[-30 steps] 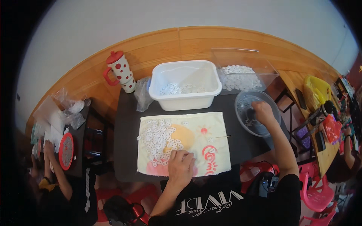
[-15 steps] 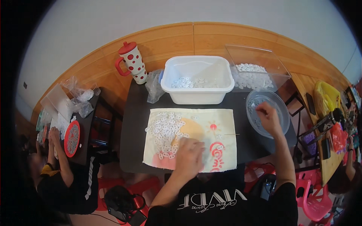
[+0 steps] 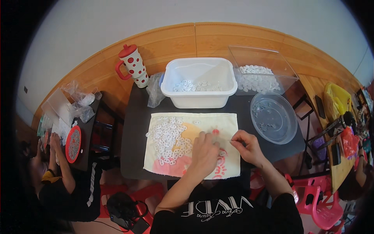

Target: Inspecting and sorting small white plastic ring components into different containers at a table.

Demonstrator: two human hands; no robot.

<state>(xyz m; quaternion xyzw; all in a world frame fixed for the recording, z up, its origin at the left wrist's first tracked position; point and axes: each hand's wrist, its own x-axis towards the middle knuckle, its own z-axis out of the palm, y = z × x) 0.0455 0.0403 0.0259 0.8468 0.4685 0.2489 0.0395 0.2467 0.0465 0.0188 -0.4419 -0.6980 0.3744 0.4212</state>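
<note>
A pale cloth [image 3: 233, 167] printed in yellow, pink and red lies on the dark table. Loose white plastic pieces [image 3: 167, 138], oval with two holes, cover its left half. To the right of them my left hand [image 3: 205, 154] rests low over the cloth, fingers bent and close together; whatever is under its fingertips is hidden. My right hand [image 3: 251, 149] is pinched at the cloth's right edge, beside my left fingers. Something thin shows at its fingertips, too small to name. The clear round bowl [image 3: 287, 134] behind my right hand holds small grey pieces [image 3: 267, 126].
Behind the cloth stands a white tub [image 3: 198, 99] with more pieces inside. A clear box [image 3: 286, 74] of white pieces is at the back right. At the back left are a spotted tumbler [image 3: 136, 70] and a plastic bag [image 3: 156, 93]. Another person's hands [image 3: 55, 140] work at a table left.
My right hand has come from above the clear bowl to the cloth's right edge. My left hand has moved right and a little away from me, off the white pieces.
</note>
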